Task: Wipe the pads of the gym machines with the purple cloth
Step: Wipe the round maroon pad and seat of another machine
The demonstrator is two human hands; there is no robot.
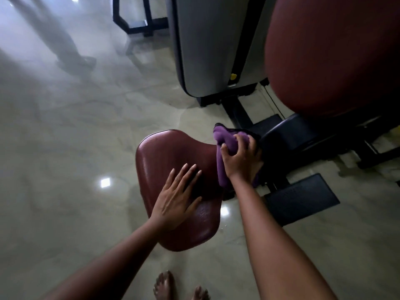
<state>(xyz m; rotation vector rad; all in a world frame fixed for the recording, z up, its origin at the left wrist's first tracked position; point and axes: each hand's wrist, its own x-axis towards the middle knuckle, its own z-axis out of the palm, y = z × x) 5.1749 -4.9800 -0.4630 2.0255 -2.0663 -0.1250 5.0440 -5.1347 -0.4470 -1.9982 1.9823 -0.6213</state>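
The left hand [176, 199] lies flat with straight fingers on the maroon seat pad [171, 152], likely to steady it, while the right hand [240, 158] grips the bunched purple cloth [225, 138] against the pad's far right edge to wipe there.

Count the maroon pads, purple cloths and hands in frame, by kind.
Maroon pads: 2 (seat pad, back pad)
Purple cloth: 1
Hands: 2 (left hand flat on the seat pad, right hand gripping the purple cloth)
Total: 5
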